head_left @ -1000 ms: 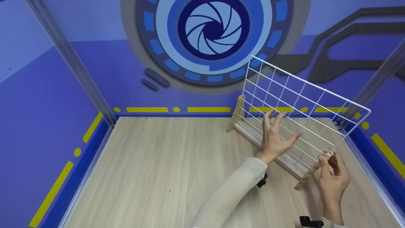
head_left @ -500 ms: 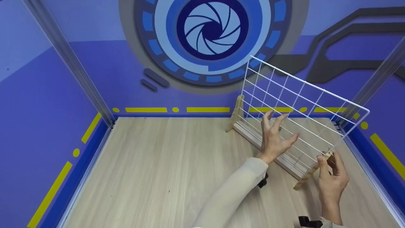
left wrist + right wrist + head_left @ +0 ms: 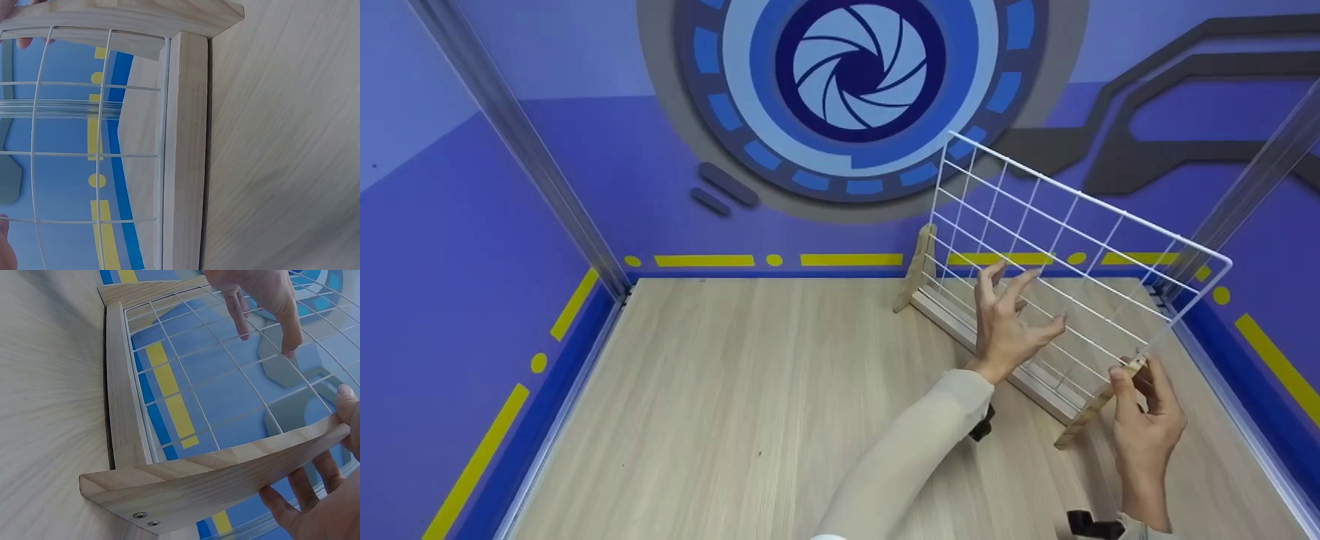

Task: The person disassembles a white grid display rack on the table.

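Note:
A white wire grid panel stands upright, turned at an angle, in a wooden stand at the right of the table. The stand has a base bar between a near end piece and a far end piece. My right hand pinches the top of the near end piece, thumb on one side and fingers on the other. My left hand is in front of the panel's middle with fingers spread and nothing gripped. In the right wrist view, two screw heads show low on the near end piece.
The wood-grain tabletop stretches to the left of the stand. Blue printed walls with yellow dashes enclose it behind and at both sides. Metal corner posts rise at the back. Black wrist mounts show by the cuffs.
Both hands keep their places on and near the stand. The whole head view shifts very slightly to the left.

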`<state>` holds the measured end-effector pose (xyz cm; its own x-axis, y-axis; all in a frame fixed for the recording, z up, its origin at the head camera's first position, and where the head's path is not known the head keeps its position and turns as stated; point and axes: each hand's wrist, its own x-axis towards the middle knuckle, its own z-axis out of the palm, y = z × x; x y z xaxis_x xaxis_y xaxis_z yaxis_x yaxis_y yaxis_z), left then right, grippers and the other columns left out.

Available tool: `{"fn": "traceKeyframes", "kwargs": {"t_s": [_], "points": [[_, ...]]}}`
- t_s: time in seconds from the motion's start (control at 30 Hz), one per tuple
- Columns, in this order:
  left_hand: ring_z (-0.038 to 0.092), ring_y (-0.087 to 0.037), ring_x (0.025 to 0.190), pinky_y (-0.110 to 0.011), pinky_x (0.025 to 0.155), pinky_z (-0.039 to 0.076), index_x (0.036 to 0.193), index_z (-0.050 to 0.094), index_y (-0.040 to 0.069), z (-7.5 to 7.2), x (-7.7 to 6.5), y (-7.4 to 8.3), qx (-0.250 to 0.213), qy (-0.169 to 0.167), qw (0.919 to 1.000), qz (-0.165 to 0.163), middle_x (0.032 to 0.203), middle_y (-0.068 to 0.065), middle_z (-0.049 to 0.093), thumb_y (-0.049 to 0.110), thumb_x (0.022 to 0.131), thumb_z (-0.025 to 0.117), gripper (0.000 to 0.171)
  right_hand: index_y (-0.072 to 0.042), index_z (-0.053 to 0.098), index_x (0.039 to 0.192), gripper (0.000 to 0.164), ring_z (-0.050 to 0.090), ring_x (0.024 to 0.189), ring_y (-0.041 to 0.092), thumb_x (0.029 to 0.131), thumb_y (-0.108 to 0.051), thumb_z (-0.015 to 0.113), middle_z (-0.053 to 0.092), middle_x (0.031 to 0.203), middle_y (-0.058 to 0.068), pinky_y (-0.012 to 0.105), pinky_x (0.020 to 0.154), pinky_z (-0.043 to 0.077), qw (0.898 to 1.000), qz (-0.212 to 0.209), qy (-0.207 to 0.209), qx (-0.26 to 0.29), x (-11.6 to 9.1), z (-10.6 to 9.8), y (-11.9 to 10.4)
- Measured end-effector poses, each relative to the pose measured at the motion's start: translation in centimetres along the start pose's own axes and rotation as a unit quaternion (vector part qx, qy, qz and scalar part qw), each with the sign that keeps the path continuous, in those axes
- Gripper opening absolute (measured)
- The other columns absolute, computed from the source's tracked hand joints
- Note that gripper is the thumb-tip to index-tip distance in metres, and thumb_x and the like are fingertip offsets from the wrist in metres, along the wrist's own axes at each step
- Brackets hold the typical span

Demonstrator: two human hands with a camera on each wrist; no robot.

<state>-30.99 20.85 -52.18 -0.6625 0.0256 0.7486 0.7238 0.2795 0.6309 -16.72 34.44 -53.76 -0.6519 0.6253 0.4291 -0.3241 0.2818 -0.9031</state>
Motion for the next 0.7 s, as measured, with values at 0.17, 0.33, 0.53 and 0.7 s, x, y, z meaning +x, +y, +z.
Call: {"fn": "traceKeyframes", "kwargs": {"t_s": [0.17, 0.33, 0.53, 0.7], "points": [[0.038, -0.029, 0.136, -0.010, 0.081, 0.051, 0.130, 0.063, 0.018, -0.1, 0.2, 0.2, 0.006, 0.001, 1.0000, 0.001, 0.147, -0.013, 0.033, 0.028, 0.067, 0.092, 0.070, -0.003, 0.062, 0.135, 0.046, 0.062, 0.100, 0.009, 0.090, 0.006, 0.068, 0.068, 0.106, -0.006, 0.009, 0.076, 0.051, 1.000, -0.005, 0.004, -0.015, 0.3, -0.1, 1.2], [0.038, -0.028, 0.136, -0.010, 0.080, 0.051, 0.131, 0.063, 0.020, -0.1, 0.6, 0.6, 0.003, 0.003, 1.0000, -0.002, 0.147, -0.013, 0.034, 0.029, 0.068, 0.092, 0.070, 0.000, 0.062, 0.134, 0.045, 0.063, 0.098, 0.009, 0.090, 0.007, 0.067, 0.070, 0.106, -0.009, 0.010, 0.076, 0.052, 1.000, -0.014, -0.003, -0.005, -0.1, 0.1, -0.3], [0.039, -0.024, 0.134, -0.010, 0.081, 0.051, 0.133, 0.062, 0.023, -0.3, 1.3, 1.1, 0.014, -0.001, 0.9999, 0.002, 0.148, -0.011, 0.032, 0.031, 0.069, 0.091, 0.071, 0.001, 0.061, 0.134, 0.045, 0.063, 0.098, 0.010, 0.089, 0.008, 0.067, 0.071, 0.107, -0.010, 0.010, 0.076, 0.052, 1.000, -0.011, -0.010, 0.012, -0.3, 0.2, -1.2], [0.039, -0.027, 0.135, -0.009, 0.081, 0.050, 0.133, 0.062, 0.021, -0.6, 2.0, 1.4, 0.022, -0.001, 0.9997, 0.010, 0.147, -0.011, 0.032, 0.033, 0.070, 0.090, 0.070, -0.003, 0.061, 0.136, 0.046, 0.063, 0.099, 0.008, 0.091, 0.005, 0.067, 0.070, 0.108, -0.014, 0.009, 0.078, 0.051, 1.000, -0.004, -0.004, -0.021, 0.1, 0.2, 0.1]]}}
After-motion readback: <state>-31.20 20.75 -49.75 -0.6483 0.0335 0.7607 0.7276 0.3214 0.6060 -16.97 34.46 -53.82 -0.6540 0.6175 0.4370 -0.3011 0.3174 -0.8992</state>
